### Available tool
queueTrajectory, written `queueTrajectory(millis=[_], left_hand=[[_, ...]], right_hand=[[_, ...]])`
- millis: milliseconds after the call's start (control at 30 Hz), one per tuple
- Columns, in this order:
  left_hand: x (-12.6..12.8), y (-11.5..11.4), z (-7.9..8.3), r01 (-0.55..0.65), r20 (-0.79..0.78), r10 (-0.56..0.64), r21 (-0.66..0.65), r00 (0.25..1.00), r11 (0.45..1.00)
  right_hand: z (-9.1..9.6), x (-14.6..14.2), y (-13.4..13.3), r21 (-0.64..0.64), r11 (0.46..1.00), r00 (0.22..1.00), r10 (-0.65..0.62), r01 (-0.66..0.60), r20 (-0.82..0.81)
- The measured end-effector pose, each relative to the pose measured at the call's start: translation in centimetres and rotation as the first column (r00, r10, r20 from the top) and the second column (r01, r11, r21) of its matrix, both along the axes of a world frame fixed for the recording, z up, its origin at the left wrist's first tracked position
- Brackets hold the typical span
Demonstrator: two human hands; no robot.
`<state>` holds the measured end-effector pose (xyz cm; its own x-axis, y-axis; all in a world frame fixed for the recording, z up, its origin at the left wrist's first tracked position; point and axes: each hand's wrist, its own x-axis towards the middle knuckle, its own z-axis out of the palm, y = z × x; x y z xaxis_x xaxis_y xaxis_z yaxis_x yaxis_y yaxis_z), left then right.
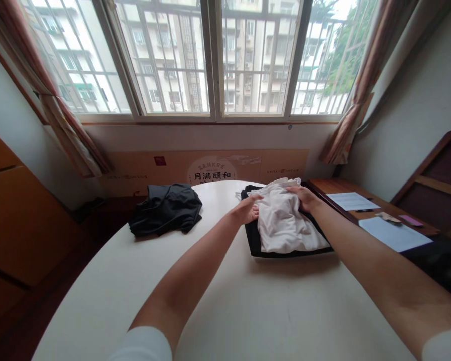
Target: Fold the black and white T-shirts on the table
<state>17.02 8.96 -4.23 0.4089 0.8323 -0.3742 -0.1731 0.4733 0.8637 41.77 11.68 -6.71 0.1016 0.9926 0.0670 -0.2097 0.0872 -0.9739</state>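
A white garment (pixel 285 223) lies crumpled on top of a folded black garment (pixel 252 239) at the far right of a round white table (pixel 225 301). My left hand (pixel 249 208) grips the white garment's left edge, fingers curled into the cloth. My right hand (pixel 303 197) rests on its upper right part, fingers closed on the fabric. Both arms reach forward across the table.
A crumpled dark garment (pixel 166 214) lies on the table's far left. To the right stands a wooden desk (pixel 325 188) with white papers (pixel 352 200), a pale blue sheet (pixel 394 233) and a small pink slip (pixel 411 220). A barred window (pixel 214 55) and curtains (pixel 48 95) are behind.
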Motion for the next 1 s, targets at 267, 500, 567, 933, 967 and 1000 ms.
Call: queueTrajectory(millis=[267, 500, 567, 933, 967, 1000], left_hand=[[3.2, 3.8, -0.9, -0.224, 0.061, 0.217, 0.195, 0.974, 0.955], [2.1, 0.2, -0.9, -0.231, -0.355, 0.478, 0.554, 0.803, 0.8], [1.3, -3.1, -0.8, -0.156, -0.415, 0.485, 0.614, 0.77, 0.774], [-1.0, -15.1, -3.1, 0.805, -0.768, 0.301, 0.593, 0.565, 0.002], [-0.9, -14.7, -3.2, 0.812, -0.773, 0.297, 0.584, 0.561, -0.014], [-0.8, -14.4, -3.3, 0.814, -0.776, 0.288, 0.58, 0.562, -0.028]], right_hand=[[0.3, 0.4, 0.7, -0.004, 1.0, 1.0, -0.007, 0.007, -0.008], [-1.3, 0.3, 2.8, -0.001, 0.96, 0.935, -0.271, 0.278, 0.23], [-1.1, 0.5, 3.4, 0.02, 0.933, 0.877, -0.344, 0.358, 0.336], [-0.3, -7.4, 0.3, 0.161, 0.974, 0.157, -0.136, -0.159, 0.978], [-0.8, -8.2, -0.2, 0.088, 0.97, 0.111, -0.065, -0.226, 0.992], [-1.2, -8.7, -0.5, 0.041, 0.962, 0.076, -0.021, -0.269, 0.997]])
